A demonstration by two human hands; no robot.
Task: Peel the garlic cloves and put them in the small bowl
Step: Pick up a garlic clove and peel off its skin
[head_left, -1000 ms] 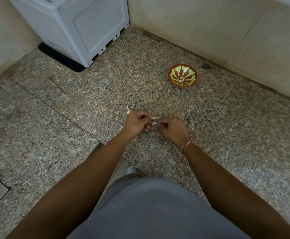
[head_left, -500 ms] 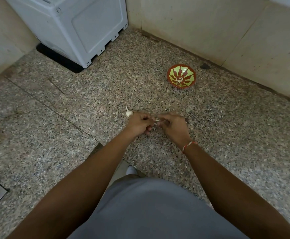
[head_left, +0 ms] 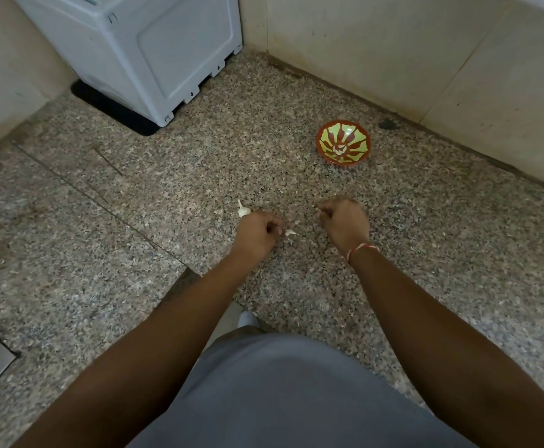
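Hands that were pinched together on one clove a second ago are now apart. The right hand (head_left: 345, 221) has swung out toward the bowl (head_left: 343, 142), its fingers curled in a loose fist; whether a clove sits inside it cannot be told, as the fingertips are turned away. The left hand (head_left: 259, 229) stays low over the floor (head_left: 135, 221), fingers curled too, and what it has hold of — if anything — is hidden under the knuckles. A white scrap of skin (head_left: 291, 233) lies just beside its fingertips, on the floor between the two hands.

The split reads as a peel just finished: likely the right hand is carrying the bare clove to the bowl, which stands well apart near the wall — though that is a guess. The garlic bulb (head_left: 243, 210) rests on the floor, touching or just behind the left hand, so more cloves remain to do. Something pale shows at the bowl's centre; clove or pattern, it is too small to say.

No brand, label or writing can be read anywhere, not even on the grey appliance (head_left: 151, 50).
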